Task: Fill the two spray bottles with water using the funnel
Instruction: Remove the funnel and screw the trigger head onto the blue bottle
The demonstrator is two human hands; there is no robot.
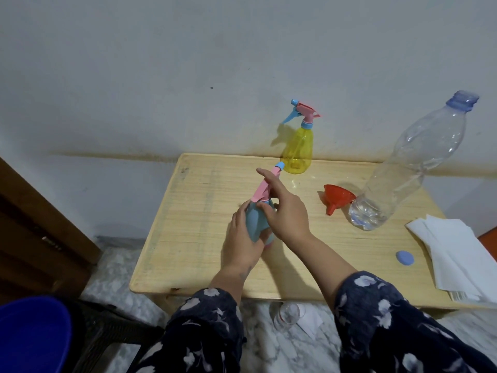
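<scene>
My left hand (243, 238) is closed around the body of the blue spray bottle (256, 223), holding it tilted above the worktop (204, 254). My right hand (285, 211) grips the bottle's neck at the pink spray head (265, 188), index finger extended. The yellow spray bottle (298, 146) stands at the far edge. The red funnel (336, 200) lies beside the water bottle (408, 168), which is nearly empty and uncapped.

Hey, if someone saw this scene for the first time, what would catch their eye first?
Probably the two hands at the table's middle: the left hand grips a blue spray bottle while the right hand works at its pink top. Next, the tall clear water bottle at the right, uncapped and nearly empty, with the red funnel lying beside it. A yellow spray bottle stands by the wall.
</scene>
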